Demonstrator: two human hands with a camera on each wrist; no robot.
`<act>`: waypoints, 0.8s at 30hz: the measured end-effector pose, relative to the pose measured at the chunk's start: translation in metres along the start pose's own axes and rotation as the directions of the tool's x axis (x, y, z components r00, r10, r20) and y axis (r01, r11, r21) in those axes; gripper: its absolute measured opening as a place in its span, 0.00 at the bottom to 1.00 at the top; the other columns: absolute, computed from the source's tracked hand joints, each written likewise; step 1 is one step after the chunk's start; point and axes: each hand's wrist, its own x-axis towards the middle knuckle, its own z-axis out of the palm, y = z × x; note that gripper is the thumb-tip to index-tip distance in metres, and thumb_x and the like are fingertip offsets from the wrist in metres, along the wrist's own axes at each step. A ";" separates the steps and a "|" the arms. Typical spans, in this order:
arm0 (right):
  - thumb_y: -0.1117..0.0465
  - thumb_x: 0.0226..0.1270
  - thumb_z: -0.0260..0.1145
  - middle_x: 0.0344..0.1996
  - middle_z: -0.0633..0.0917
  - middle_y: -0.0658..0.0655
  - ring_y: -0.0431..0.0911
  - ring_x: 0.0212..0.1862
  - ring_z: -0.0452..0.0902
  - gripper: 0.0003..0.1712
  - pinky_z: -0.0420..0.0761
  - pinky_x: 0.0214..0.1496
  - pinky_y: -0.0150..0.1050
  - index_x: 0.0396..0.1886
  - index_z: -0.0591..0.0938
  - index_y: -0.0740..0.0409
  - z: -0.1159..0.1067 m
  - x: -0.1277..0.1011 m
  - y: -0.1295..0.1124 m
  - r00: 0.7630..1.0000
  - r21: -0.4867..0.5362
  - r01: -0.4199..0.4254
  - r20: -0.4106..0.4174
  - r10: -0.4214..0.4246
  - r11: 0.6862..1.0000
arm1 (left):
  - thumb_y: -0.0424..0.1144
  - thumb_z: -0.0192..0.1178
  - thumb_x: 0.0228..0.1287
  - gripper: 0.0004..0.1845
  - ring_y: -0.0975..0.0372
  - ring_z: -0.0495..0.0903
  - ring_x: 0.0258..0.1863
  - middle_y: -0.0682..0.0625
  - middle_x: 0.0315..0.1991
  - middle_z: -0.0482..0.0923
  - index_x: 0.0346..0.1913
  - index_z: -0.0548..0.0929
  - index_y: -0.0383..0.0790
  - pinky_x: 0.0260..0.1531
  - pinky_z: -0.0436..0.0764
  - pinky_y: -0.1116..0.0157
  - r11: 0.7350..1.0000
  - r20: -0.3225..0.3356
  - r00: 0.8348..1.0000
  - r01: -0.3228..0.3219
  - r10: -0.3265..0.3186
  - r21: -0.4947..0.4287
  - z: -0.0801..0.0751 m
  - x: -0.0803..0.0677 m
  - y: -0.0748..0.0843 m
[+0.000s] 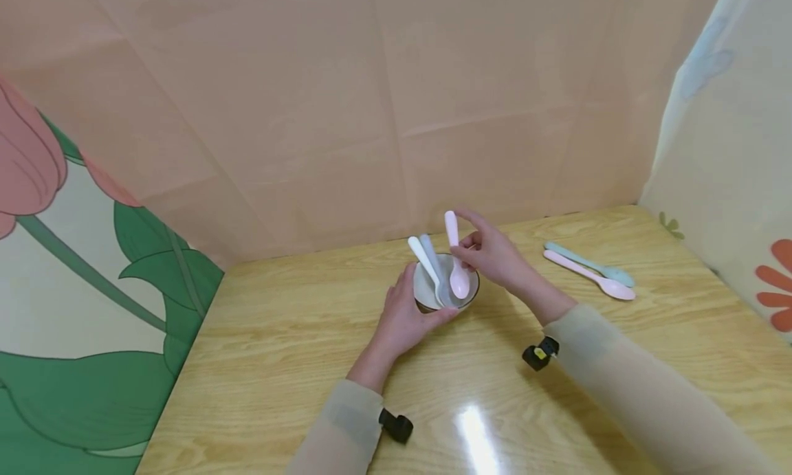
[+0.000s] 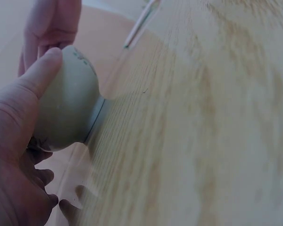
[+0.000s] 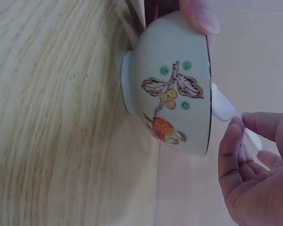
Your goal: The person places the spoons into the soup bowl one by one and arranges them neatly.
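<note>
A small pale bowl [image 1: 428, 297] with a painted fruit sprig [image 3: 170, 101] stands on the wooden table [image 1: 297, 337]. My left hand [image 1: 405, 317] grips its near side, thumb on the rim [image 2: 37, 77]. Inside it lean a white spoon [image 1: 423, 258] and a light blue spoon [image 1: 431, 253]. My right hand [image 1: 489, 255] pinches a pink spoon [image 1: 456, 272] by its handle, with its head down in the bowl; the right wrist view shows the pink spoon [image 3: 224, 109] sticking out past the rim.
A teal spoon [image 1: 590, 264] and another pink spoon [image 1: 589, 275] lie side by side on the table to the right. Pink panel walls close the back, with flower-printed panels at the left and right sides.
</note>
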 end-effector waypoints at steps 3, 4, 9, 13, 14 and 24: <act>0.65 0.80 0.71 0.42 0.87 0.67 0.50 0.36 0.83 0.46 0.84 0.36 0.38 0.90 0.60 0.51 0.004 0.001 0.001 1.000 0.004 -0.003 0.003 0.003 1.000 | 0.66 0.80 0.61 0.60 0.53 0.75 0.69 0.48 0.75 0.73 0.86 0.57 0.47 0.73 0.66 0.47 1.000 0.000 1.000 -0.005 0.005 0.003 0.000 0.000 0.000; 0.66 0.80 0.71 0.42 0.87 0.67 0.50 0.36 0.83 0.46 0.84 0.36 0.38 0.90 0.60 0.51 0.005 0.001 0.001 1.000 0.004 -0.004 0.003 0.003 1.000 | 0.65 0.80 0.61 0.60 0.53 0.76 0.69 0.47 0.75 0.73 0.86 0.57 0.47 0.73 0.66 0.47 1.000 0.001 1.000 -0.005 0.005 0.002 -0.001 0.000 0.000; 0.65 0.80 0.72 0.42 0.88 0.65 0.50 0.36 0.84 0.46 0.84 0.36 0.38 0.90 0.61 0.51 0.008 0.004 0.005 1.000 -0.016 -0.010 0.006 0.010 1.000 | 0.65 0.80 0.62 0.60 0.53 0.76 0.68 0.47 0.75 0.73 0.86 0.57 0.47 0.73 0.65 0.47 1.000 0.004 1.000 -0.002 0.002 0.001 -0.001 0.000 0.000; 0.65 0.80 0.72 0.41 0.88 0.64 0.50 0.36 0.84 0.46 0.84 0.37 0.38 0.90 0.61 0.51 0.010 0.004 0.006 1.000 -0.033 -0.015 0.010 0.015 0.999 | 0.66 0.79 0.62 0.60 0.53 0.76 0.69 0.47 0.75 0.73 0.87 0.56 0.47 0.74 0.64 0.46 1.000 0.005 1.000 0.002 -0.002 0.001 0.000 0.000 0.001; 0.65 0.80 0.71 0.41 0.88 0.64 0.50 0.36 0.84 0.46 0.84 0.37 0.38 0.90 0.61 0.50 0.010 0.004 0.007 1.000 -0.037 -0.019 0.010 0.020 0.999 | 0.66 0.79 0.62 0.60 0.53 0.76 0.69 0.47 0.75 0.73 0.87 0.56 0.47 0.74 0.64 0.46 1.000 0.005 1.000 0.001 -0.001 0.000 0.000 0.000 0.001; 0.64 0.80 0.71 0.41 0.88 0.63 0.51 0.38 0.84 0.46 0.84 0.39 0.41 0.90 0.60 0.50 0.014 0.005 0.004 0.999 -0.075 -0.038 0.035 0.041 0.996 | 0.66 0.79 0.62 0.60 0.54 0.76 0.69 0.48 0.76 0.72 0.86 0.57 0.47 0.75 0.64 0.46 1.000 0.007 1.000 -0.002 0.002 -0.003 -0.001 -0.001 -0.001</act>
